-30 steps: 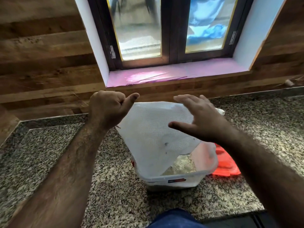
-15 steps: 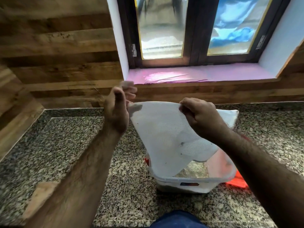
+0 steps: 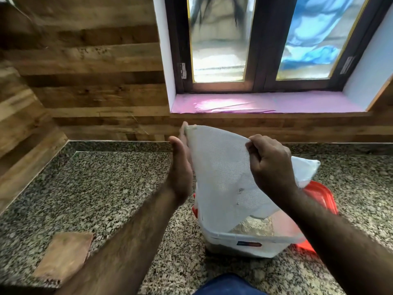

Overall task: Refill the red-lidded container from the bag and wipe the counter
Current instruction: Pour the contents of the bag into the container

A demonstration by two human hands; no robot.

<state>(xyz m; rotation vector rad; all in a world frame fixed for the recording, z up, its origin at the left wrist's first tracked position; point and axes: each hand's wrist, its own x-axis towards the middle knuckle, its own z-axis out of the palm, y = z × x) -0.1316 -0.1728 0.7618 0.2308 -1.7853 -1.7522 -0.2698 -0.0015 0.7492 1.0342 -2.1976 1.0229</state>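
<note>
Container (image 3: pixel 244 244), one clear tub, is sitting on the granite counter (image 3: pixel 102 188) with the single white mesh bag (image 3: pixel 221 173) hanging mouth-down into it, blocking most of its opening. One red lid (image 3: pixel 319 195) is lying behind it. Left hand (image 3: pixel 180 167) and right hand (image 3: pixel 270 165) are both pinching the bag's upper edge. One wooden board (image 3: pixel 61 256) is lying well apart, left.

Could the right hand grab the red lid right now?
Probably not straight away. The right hand is busy pinching the top edge of the white bag, and the red lid lies under the container, so it looks pinned. Only its far edge shows.
</note>
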